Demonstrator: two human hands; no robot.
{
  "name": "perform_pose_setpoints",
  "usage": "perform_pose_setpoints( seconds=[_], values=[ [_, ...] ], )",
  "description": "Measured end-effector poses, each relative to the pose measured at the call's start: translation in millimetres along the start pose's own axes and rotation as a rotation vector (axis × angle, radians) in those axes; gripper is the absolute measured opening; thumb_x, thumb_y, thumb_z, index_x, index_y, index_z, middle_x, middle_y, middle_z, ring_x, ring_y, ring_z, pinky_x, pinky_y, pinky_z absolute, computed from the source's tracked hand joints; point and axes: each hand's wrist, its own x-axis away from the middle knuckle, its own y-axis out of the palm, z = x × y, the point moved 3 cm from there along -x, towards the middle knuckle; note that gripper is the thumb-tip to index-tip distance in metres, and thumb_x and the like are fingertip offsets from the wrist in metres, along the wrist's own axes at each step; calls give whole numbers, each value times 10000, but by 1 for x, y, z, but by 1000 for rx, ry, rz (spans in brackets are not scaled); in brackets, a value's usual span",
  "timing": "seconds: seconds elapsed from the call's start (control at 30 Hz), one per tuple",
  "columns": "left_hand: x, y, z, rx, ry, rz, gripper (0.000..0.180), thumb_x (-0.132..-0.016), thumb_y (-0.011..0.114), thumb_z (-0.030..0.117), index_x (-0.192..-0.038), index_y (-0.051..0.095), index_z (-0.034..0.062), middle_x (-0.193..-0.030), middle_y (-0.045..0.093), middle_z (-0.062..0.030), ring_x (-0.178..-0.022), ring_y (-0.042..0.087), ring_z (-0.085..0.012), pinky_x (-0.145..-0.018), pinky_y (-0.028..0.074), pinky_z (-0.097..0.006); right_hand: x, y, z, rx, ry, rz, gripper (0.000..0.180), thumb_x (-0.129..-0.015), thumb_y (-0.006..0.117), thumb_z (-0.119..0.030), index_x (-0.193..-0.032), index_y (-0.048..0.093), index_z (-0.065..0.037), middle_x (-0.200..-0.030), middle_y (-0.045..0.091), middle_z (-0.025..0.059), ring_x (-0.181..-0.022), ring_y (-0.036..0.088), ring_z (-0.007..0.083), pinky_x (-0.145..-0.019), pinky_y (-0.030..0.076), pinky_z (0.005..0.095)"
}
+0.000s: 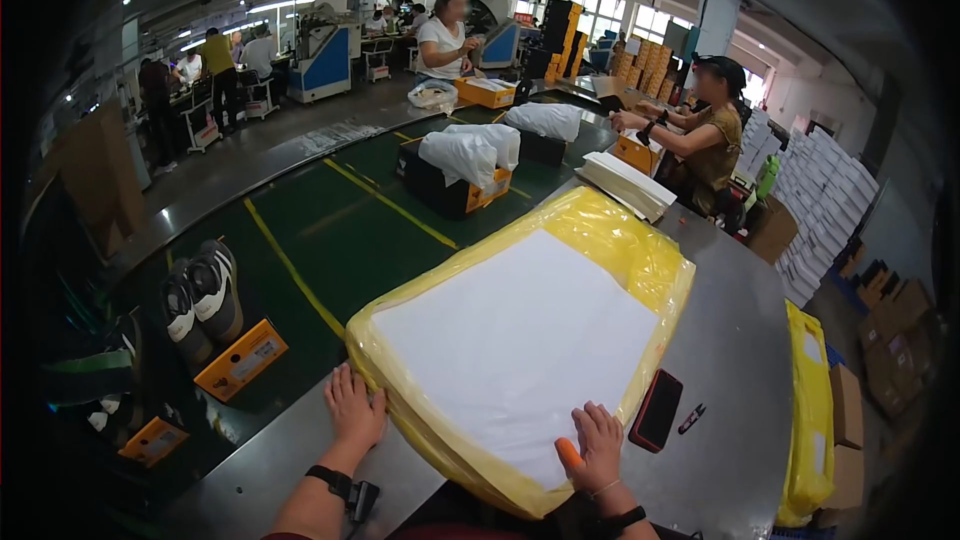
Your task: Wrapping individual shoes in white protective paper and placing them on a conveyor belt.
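A large stack of white paper sheets point(510, 340) lies in front of me in an opened yellow plastic wrapper point(610, 230). My left hand point(355, 410) rests on the metal tabletop against the wrapper's near left edge, its fingers stretched out and holding nothing. On the lower right part of the top sheet lies my right hand point(598, 448), fingers extended, with an orange cover on the thumb. Just right of that hand are a phone point(656, 410) in a red-edged case and a small dark pair of thread snips point(691, 418).
A green conveyor belt point(330, 230) with yellow lines runs along the left. It carries shoes point(203, 295), shoe boxes point(240, 360) and white-wrapped bundles point(465, 152). Beyond the paper stand a pad of sheets point(628, 185) and two co-workers. Another yellow-wrapped pack point(808, 415) is at right.
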Motion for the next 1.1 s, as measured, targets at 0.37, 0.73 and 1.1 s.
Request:
perform_pose_setpoints(
  seconds=[0.37,0.73,1.1],
  values=[
    [4,-2,-4,-32,14,-44,578,-890,479,354,-1270,406,-75,-1400,310,-277,-1337,225,-399,-1099,116,-515,4,-1,-6,14,24,-35,532,-755,646,-404,-1163,554,-75,-1245,505,169,-1208,413,359,-1035,233,492],
    [0,-21,-14,5,78,-121,571,-858,533,354,-1251,449,-52,-1370,344,-274,-1310,266,-409,-1075,167,-522,5,1,-11,25,44,-73,529,-768,616,-428,-1145,558,-61,-1244,503,180,-1212,403,371,-1038,230,497],
    [-104,-190,-124,-366,61,348,499,-780,656,209,-1184,503,-40,-1242,460,-219,-1201,391,-395,-1020,305,-457,12,-4,-15,-4,-32,-91,499,-700,718,-250,-1121,554,-37,-1221,494,165,-1151,429,379,-978,326,486]
  ],
)
